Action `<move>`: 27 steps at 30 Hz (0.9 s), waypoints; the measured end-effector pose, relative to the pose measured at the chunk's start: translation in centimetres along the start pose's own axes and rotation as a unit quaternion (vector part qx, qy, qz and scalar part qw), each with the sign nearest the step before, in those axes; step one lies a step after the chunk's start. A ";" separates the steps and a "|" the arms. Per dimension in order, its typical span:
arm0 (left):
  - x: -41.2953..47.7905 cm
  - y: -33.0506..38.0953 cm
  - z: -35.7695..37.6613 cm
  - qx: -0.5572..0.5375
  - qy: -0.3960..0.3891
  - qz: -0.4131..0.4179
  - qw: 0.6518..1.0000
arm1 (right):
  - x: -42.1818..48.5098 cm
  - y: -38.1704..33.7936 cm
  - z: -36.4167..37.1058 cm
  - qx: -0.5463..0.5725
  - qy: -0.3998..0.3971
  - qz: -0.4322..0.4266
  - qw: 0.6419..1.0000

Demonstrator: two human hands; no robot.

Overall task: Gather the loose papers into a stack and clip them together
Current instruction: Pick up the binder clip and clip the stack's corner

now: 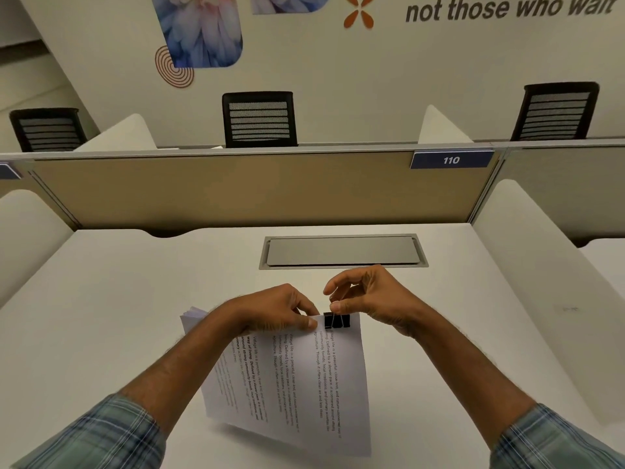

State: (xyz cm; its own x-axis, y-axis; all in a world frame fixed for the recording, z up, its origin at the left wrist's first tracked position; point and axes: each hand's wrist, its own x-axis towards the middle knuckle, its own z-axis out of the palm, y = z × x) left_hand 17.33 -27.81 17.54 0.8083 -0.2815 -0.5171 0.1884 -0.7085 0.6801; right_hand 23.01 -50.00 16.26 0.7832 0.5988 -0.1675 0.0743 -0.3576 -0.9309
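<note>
A stack of printed white papers (pixel 304 384) is held a little above the white desk (pixel 118 299), its near edge hanging free. My left hand (pixel 280 309) pinches the stack's far edge between thumb and fingers. A black binder clip (pixel 336 320) sits clamped on that same far edge, just right of my left thumb. My right hand (pixel 368 299) is above the clip, its thumb and forefinger pinching the clip's thin wire handle. The stack's far left corner shows several fanned sheet edges.
A grey metal cable hatch (pixel 343 251) is set into the desk beyond my hands. A tan partition (pixel 220 187) with a blue "110" label (pixel 451 160) closes the far side. White side dividers (pixel 541 265) flank the desk. Black chairs (pixel 259 120) stand behind.
</note>
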 end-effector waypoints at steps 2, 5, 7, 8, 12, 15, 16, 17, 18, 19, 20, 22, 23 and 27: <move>0.0 0.1 0.1 -0.006 0.003 0.003 1.000 | 0.0 0.1 0.0 -0.004 0.007 0.001 1.000; 0.0 0.2 0.2 -0.010 0.005 0.007 1.000 | -0.1 0.0 -0.1 -0.007 -0.002 0.010 1.000; -0.1 0.3 0.3 -0.009 0.002 0.011 1.000 | -0.2 0.0 -0.3 -0.009 -0.013 0.018 1.000; -0.1 0.3 0.4 -0.008 0.002 0.012 1.000 | -0.3 0.0 -0.4 -0.009 -0.015 0.021 1.000; -0.2 0.5 0.6 -0.015 0.004 0.013 1.000 | -0.4 0.2 -0.6 -0.015 -0.008 0.025 1.000; -0.1 0.6 0.5 -0.030 0.000 0.018 0.999 | -0.7 0.3 -0.7 -0.019 -0.009 0.022 1.000; -0.1 0.6 0.5 -0.037 0.003 0.021 0.999 | -0.9 0.4 -0.9 -0.010 -0.011 0.024 1.000; 0.0 0.7 0.4 -0.045 0.010 0.023 0.999 | -1.2 0.6 -1.1 0.007 -0.011 0.028 1.000; 0.0 0.7 0.3 -0.060 0.018 0.026 0.998 | -1.7 0.9 -1.4 0.029 -0.006 0.033 0.999; 0.0 0.8 0.1 -0.081 0.026 0.031 0.996 | -2.3 1.5 -1.7 0.053 0.006 0.037 0.998; 0.0 0.8 -0.1 -0.107 0.032 0.038 0.993 | -3.0 2.4 -2.1 0.079 0.021 0.041 0.996; 0.0 0.8 -0.6 -0.150 0.045 0.054 0.986 | -4.8 5.0 -3.2 0.152 0.044 0.067 0.985; 0.1 0.8 -0.7 -0.172 0.050 0.061 0.982 | -5.9 6.6 -3.8 0.207 0.049 0.089 0.973; 1.0 0.4 -0.8 -0.290 0.065 0.080 0.951 | -10.0 12.2 -4.6 0.464 0.072 0.145 0.871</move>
State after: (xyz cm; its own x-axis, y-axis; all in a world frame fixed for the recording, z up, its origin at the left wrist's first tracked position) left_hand 18.67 -27.81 17.69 0.9076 -0.2462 -0.3400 0.3030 -0.1761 0.9366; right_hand 18.88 -63.66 8.06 0.7604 0.4599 -0.4587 -0.6178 0.2943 -0.7291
